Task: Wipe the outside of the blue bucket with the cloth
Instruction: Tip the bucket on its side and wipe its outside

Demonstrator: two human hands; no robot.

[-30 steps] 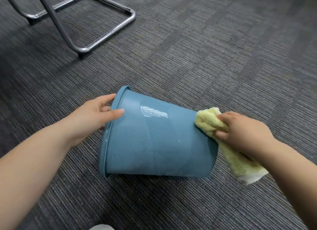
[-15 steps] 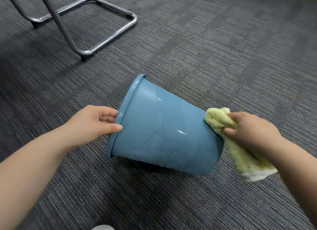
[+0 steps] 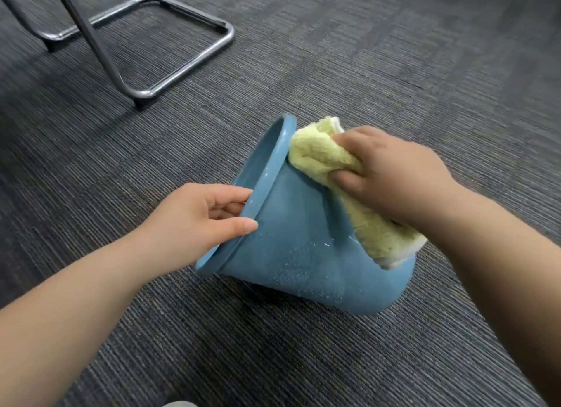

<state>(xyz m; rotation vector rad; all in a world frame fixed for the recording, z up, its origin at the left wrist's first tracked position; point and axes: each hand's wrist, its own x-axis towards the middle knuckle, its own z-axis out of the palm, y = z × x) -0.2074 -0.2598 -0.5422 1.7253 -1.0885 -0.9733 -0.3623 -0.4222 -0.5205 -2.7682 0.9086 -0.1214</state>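
The blue bucket (image 3: 297,248) lies on its side on the carpet, its mouth turned to the upper left and its base toward the lower right. Water droplets speckle its wall. My left hand (image 3: 197,221) pinches the rim, thumb on the outside and fingers inside the mouth. My right hand (image 3: 391,179) presses a yellow-green cloth (image 3: 321,157) against the upper wall just under the rim. The cloth's loose end (image 3: 385,239) trails down the wall toward the base. The bucket's inside is mostly hidden.
Grey striped carpet (image 3: 394,57) covers the whole floor. A chrome chair frame (image 3: 170,81) with a dark slanted leg stands at the upper left, well beyond the bucket. A pale object (image 3: 179,404) peeks in at the bottom edge.
The bucket has turned, its mouth swinging toward the upper left. My right hand slid the cloth from the base end up the wall to just below the rim. My left hand kept its hold on the rim.
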